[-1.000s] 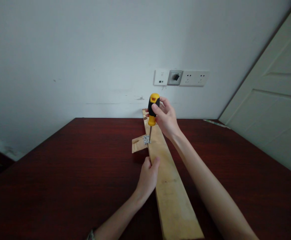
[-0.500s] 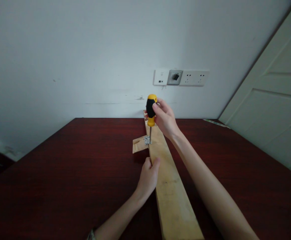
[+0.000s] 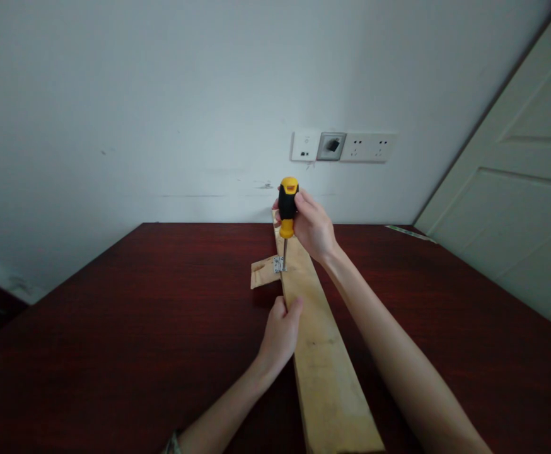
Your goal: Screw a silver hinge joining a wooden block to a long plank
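A long wooden board (image 3: 325, 353) runs from near me back toward the wall. My left hand (image 3: 280, 331) grips its left edge, thumb on top. In my right hand (image 3: 316, 227) is a yellow and black screwdriver (image 3: 288, 205), held nearly upright with its shaft pointing down. The tip meets a small metal hinge (image 3: 278, 264) at the board's left edge; any screw under it is too small to make out. The hinge's other leaf lies on a short wooden piece (image 3: 263, 273) that sticks out to the left.
Everything rests on a dark red-brown table (image 3: 138, 353) whose far edge meets a white wall (image 3: 162, 113). Wall sockets (image 3: 367, 147) sit above the board's far end, with a black plug in one. A white panelled door (image 3: 516, 170) stands at the right.
The screwdriver's handle has turned a little within my right hand, whose fingers have shifted around it. My left hand keeps its grip on the board.
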Tool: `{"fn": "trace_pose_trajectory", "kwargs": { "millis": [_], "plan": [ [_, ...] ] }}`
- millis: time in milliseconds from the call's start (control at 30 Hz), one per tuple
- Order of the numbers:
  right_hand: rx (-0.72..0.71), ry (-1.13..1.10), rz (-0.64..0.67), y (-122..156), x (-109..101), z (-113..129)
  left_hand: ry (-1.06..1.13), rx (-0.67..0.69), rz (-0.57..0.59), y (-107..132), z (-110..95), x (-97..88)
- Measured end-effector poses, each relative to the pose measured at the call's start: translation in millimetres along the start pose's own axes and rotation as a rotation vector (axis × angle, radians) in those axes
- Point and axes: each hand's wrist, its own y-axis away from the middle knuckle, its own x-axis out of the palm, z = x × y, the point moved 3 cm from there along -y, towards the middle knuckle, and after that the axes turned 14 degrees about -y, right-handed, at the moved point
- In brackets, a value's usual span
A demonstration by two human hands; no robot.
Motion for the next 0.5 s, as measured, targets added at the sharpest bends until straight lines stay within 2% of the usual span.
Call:
{"fn": "trace_pose_trajectory", "kwargs": {
  "millis": [167,300,500],
  "plan": [
    [-0.088,0.038,-0.075,-1.2,-7.5,-0.2,-0.031,0.003,-0.018,-0.1,0.2,0.1],
    [-0.072,0.115,-0.045,-1.4,-4.1,1.5,0.008,-0.011,0.007,1.8,-2.1,1.0],
    [-0.033,-0.035,0.008,-0.4,-0.1,3.8,0.043,-0.013,0.001,-1.5,2.5,0.1]
  ]
}}
